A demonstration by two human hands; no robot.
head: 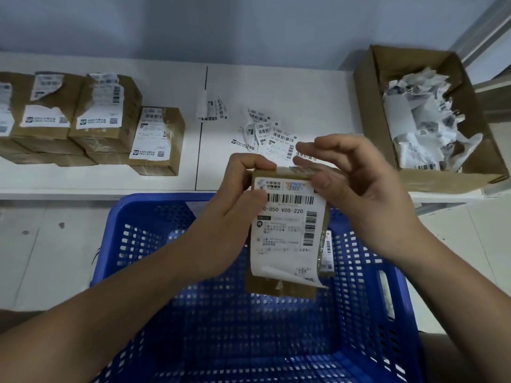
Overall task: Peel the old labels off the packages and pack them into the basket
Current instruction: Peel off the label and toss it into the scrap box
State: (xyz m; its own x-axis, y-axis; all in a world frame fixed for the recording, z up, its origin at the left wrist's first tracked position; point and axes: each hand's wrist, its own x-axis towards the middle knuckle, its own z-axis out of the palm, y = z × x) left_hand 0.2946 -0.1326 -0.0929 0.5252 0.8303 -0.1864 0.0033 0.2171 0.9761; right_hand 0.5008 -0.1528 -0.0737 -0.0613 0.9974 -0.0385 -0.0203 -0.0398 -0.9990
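A small brown cardboard package (279,288) is held upright above the blue plastic basket (143,244). A white shipping label (287,230) with barcodes covers its front; the label's lower edge curls away from the box. My left hand (235,214) grips the package's left side, thumb on the label near the barcode. My right hand (359,186) is at the package's top right corner, with the thumb on the label's upper edge and the fingers bent over the top. Another labelled package shows partly behind, inside the basket.
Several labelled brown packages (110,120) are stacked on the white table (190,175) at the left. Peeled labels (265,134) lie loose in the middle. An open cardboard box (370,106) with crumpled labels stands at the right. The floor shows beside the basket.
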